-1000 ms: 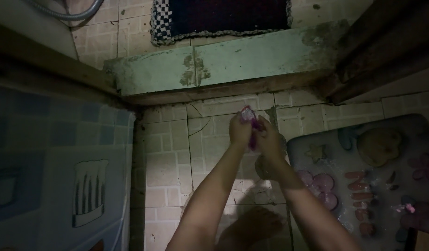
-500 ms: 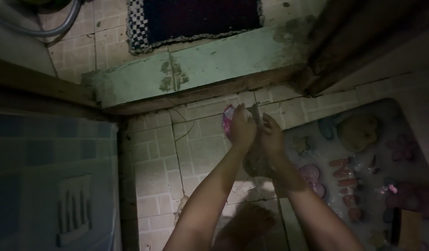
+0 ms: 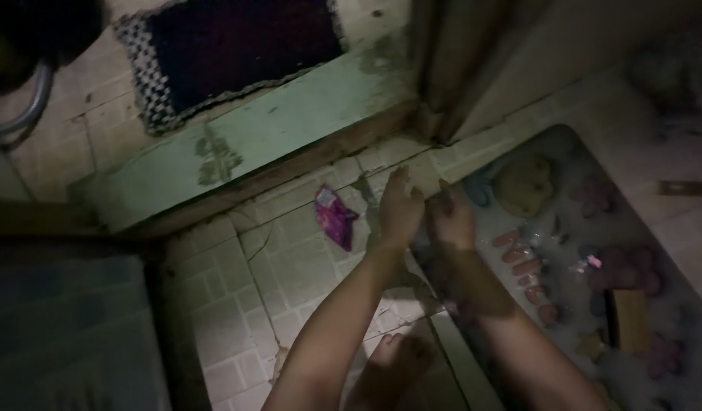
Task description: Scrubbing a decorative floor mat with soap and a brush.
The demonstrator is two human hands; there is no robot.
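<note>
A small pink and purple sachet (image 3: pixel 335 218) lies on the tiled floor, just left of my hands and apart from them. My left hand (image 3: pixel 397 210) hovers above the tiles with fingers loosely spread and nothing in it. Beside it, my right hand (image 3: pixel 451 221) is over the near edge of a patterned mat (image 3: pixel 655 251); its fingers are curled and dim, and whether they hold anything is unclear. My bare foot (image 3: pixel 389 365) shows on the floor below my arms.
A pale green raised step (image 3: pixel 237 144) crosses the floor ahead, with a dark checker-edged doormat (image 3: pixel 229 53) beyond it. A wooden door frame (image 3: pixel 435 68) stands at upper right. A tiled-pattern surface (image 3: pixel 62 327) fills the lower left. A hose (image 3: pixel 16 114) curves at far left.
The sachet was held between both hands; now it lies on the floor to the left. My hands have come apart and the view has swung right.
</note>
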